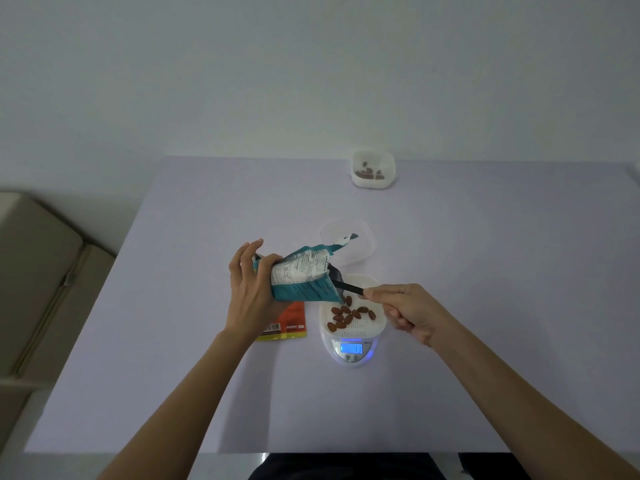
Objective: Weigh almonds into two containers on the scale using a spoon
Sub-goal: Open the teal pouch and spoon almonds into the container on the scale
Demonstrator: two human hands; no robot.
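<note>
A teal almond pouch is clamped in the left hand, tilted with its mouth toward the right hand. The black spoon handle is pinched by the right fingers, its bowl hidden inside the pouch mouth. Just below those fingers, almonds lie in the container on the lit scale. A second container with almonds stands well beyond, on the desk
</note>
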